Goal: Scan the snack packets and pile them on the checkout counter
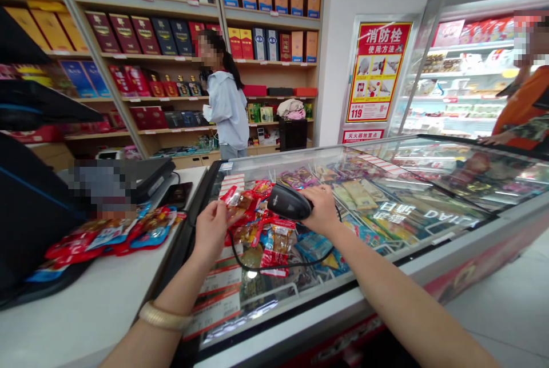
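My right hand (321,208) is wrapped round the handle of a black barcode scanner (288,202), whose head points left. Its black cable loops below it over the glass. My left hand (212,224), with a gold bracelet on the wrist, pinches the edge of a red snack packet (240,201) just left of the scanner head. More red packets (278,242) lie in a loose pile on the glass lid of the chest freezer (266,299), under the scanner and between my hands.
On the counter (103,299) at left, red and blue packets (124,234) lie beside a black phone (176,195) and a dark monitor (30,185). A person (227,102) stands before the shelves; another person (525,99) leans at the freezer's far right.
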Available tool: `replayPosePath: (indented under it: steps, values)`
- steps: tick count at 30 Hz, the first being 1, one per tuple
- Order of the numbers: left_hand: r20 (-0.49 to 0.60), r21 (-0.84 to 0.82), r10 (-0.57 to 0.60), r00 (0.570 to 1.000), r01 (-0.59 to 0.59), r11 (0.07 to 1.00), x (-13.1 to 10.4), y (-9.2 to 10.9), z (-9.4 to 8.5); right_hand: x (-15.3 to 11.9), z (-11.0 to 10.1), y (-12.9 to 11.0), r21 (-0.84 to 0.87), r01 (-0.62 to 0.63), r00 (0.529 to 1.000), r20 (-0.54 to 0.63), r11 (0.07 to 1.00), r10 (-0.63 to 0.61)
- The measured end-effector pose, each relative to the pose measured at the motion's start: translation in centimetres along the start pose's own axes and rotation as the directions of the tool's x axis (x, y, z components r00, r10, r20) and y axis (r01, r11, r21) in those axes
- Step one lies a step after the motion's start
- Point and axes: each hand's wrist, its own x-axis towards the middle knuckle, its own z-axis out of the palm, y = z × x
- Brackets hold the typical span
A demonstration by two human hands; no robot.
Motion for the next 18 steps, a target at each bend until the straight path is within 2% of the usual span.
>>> replayPosePath:
  steps: [2,5,11,18]
  values:
    - [-0.038,-0.158,-0.077,0.996,0.07,0.985,0.1,0.3,0.0,0.0,-0.1,-0.1,0.005,-0.003,1.0,0.011,1.0,0.003]
    - [-0.043,-0.263,-0.116,0.992,0.101,0.959,0.1,0.7,-0.1,0.1,-0.4,-0.6,0.026,-0.01,0.999,0.033,1.0,0.009]
    - [-0.002,-0.271,-0.03,1.0,0.029,0.962,-0.7,0.8,0.6,0.2,-0.6,-1.7,0.059,-0.007,0.998,0.068,0.998,0.003]
    - [-0.016,-0.289,-0.021,1.0,0.015,0.957,-0.9,0.7,1.0,0.1,-0.3,-1.7,0.076,-0.013,0.995,0.098,0.997,0.006]
